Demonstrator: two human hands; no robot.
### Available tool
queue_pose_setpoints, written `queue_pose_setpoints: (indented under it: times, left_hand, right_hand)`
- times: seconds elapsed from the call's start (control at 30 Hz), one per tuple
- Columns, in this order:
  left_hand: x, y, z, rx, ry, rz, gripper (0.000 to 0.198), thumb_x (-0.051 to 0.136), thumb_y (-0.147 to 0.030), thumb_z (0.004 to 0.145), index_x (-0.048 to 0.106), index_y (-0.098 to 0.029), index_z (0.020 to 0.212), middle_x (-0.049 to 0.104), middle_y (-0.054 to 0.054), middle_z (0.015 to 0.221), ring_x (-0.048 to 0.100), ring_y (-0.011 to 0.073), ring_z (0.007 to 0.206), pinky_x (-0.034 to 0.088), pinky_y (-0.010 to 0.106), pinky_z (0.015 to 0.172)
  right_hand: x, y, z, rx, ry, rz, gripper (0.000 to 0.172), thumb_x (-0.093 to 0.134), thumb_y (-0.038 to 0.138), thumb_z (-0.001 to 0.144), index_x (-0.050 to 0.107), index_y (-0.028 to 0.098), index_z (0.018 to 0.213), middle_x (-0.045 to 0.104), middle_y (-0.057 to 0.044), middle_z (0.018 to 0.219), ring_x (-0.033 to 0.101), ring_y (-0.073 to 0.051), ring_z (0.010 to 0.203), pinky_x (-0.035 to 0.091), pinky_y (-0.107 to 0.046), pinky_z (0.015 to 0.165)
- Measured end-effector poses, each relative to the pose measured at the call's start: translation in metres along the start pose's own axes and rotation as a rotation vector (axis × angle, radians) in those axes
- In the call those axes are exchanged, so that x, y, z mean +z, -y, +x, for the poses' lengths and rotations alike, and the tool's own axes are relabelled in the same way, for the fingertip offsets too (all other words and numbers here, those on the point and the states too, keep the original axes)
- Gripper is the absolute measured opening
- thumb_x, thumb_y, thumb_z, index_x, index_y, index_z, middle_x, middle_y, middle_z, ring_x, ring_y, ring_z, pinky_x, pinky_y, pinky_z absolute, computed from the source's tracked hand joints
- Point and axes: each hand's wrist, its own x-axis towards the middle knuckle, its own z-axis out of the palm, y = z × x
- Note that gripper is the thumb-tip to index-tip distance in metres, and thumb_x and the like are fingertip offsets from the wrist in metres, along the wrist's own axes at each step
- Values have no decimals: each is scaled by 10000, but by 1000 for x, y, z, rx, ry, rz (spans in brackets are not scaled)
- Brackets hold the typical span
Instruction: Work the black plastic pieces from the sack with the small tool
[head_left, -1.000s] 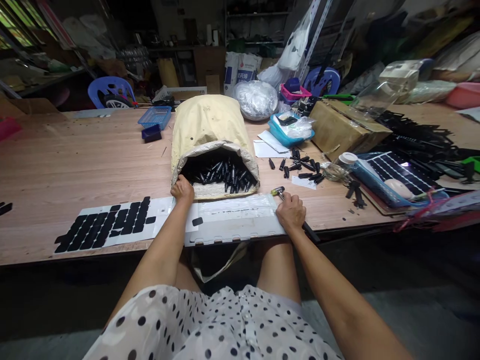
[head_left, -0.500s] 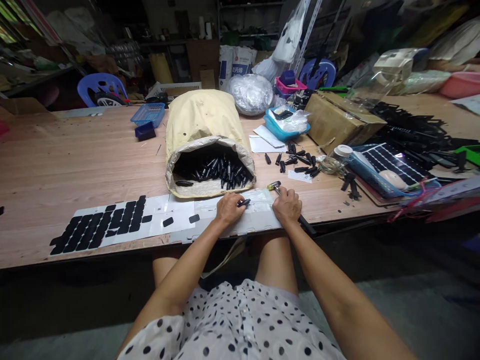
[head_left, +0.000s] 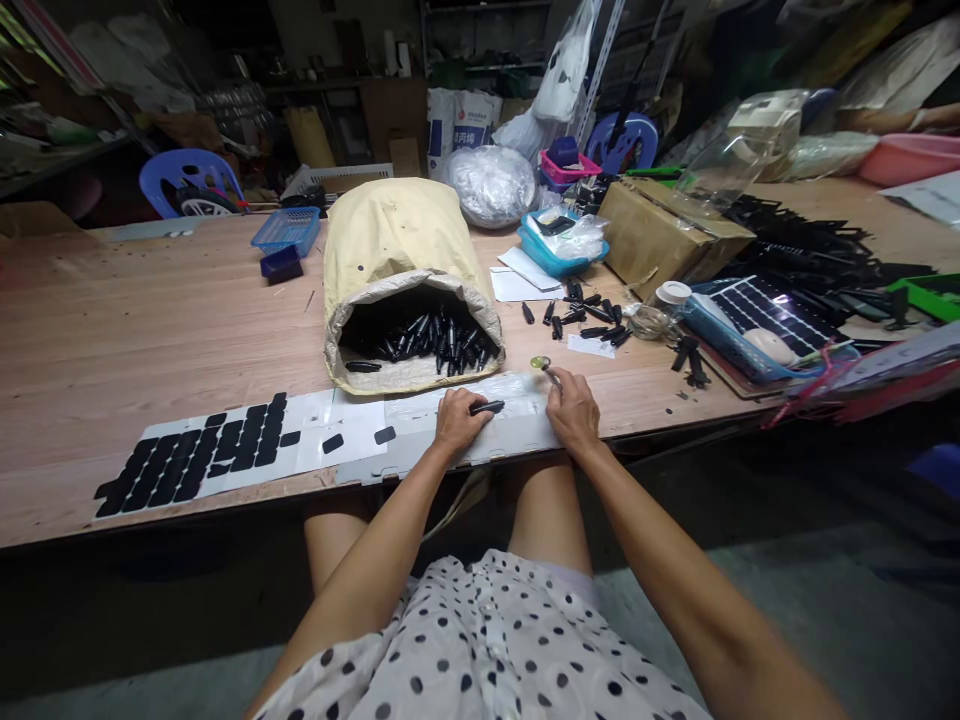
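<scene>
My left hand [head_left: 455,422] pinches a slim black tubular part [head_left: 490,407], lying roughly level just above a pale board [head_left: 517,438] at the table edge. Clear plastic film [head_left: 510,388] covers part of that board. Closed round a small hammer [head_left: 541,364] is my right hand [head_left: 574,408]. The hammer's yellowish head is blurred and tips up to the left, apart from the black part; my fist hides most of the handle. Behind my left hand a cream sack [head_left: 397,225] lies with its mouth towards me, full of similar black parts [head_left: 454,340].
White sheets [head_left: 311,425] with black rounded stickers [head_left: 176,465] lie to the left. Several loose black parts [head_left: 577,312] lie right of the sack. Further right are a cardboard box [head_left: 667,235] and a blue basket [head_left: 720,335]. A blue tray [head_left: 286,232] stands at the back left.
The black part in my left hand shows more and lies more level. The hammer head is now blurred and has shifted slightly. The whole view has shifted a little.
</scene>
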Motion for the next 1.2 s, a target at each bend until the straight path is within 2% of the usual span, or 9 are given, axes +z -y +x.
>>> queue_pose_setpoints:
  times: [0.17,0.3,0.43,0.57,0.7,0.87,1.03,1.1,1.2]
  left_hand:
    - [0,-1,0,23,3,12,162,705,-277,835,796,-252,967,682,47,944,561,245,1020,458,386,932]
    - [1,1,1,44,-5,20,184,700,-289,849,798,-249,999,665,50,913,564,241,998,460,384,922]
    - [5,3,1,57,-20,25,179,709,-291,853,801,-249,1001,653,48,892,562,234,976,456,379,910]
    - [8,3,2,60,-33,31,155,711,-290,854,803,-263,976,638,42,882,554,229,967,450,371,897]
    - [8,0,2,49,-33,35,145,721,-282,839,806,-266,956,639,41,876,552,230,968,446,372,902]
    - [6,-4,2,20,-23,37,154,712,-251,824,806,-263,946,657,44,902,564,232,980,453,371,904]
    - [5,-8,2,-5,2,29,183,724,-252,803,806,-264,967,663,48,917,561,244,1002,458,381,929]
    - [5,-10,1,-9,10,29,200,737,-248,790,802,-259,978,666,50,929,561,249,1013,457,384,941]
    - [5,-12,0,-12,16,33,195,754,-257,785,797,-252,975,663,52,939,559,251,1025,454,386,951]
  right_hand:
    - [-5,12,-39,-149,42,280,417,382,180,940,664,216,1244,690,-100,1123,614,-222,987,495,-341,909]
    - [-4,23,-59,-180,50,331,403,389,185,945,673,201,1231,708,-110,1134,638,-216,1019,510,-340,925]
    - [-3,28,-61,-209,19,318,404,391,198,959,672,211,1250,705,-109,1158,637,-219,1086,505,-348,971]
    - [-2,30,-58,-212,6,369,384,422,190,930,702,236,1189,725,-87,1066,659,-227,1011,537,-355,911]
    - [-3,34,-59,-249,-42,427,380,429,197,929,704,242,1188,724,-84,1091,659,-224,1037,539,-353,928]
    - [1,39,-67,-258,12,393,388,432,187,915,710,245,1180,722,-73,1030,659,-216,967,534,-338,884]
    - [0,22,-41,-198,-27,284,389,431,192,929,709,239,1197,693,-82,1059,616,-219,967,495,-332,872]
    - [-2,12,-21,-93,-43,171,401,442,184,927,707,240,1222,671,-83,1038,594,-222,961,465,-317,830]
    - [-2,-2,6,59,8,-18,398,489,150,902,731,247,1202,632,-80,965,559,-221,911,411,-301,749]
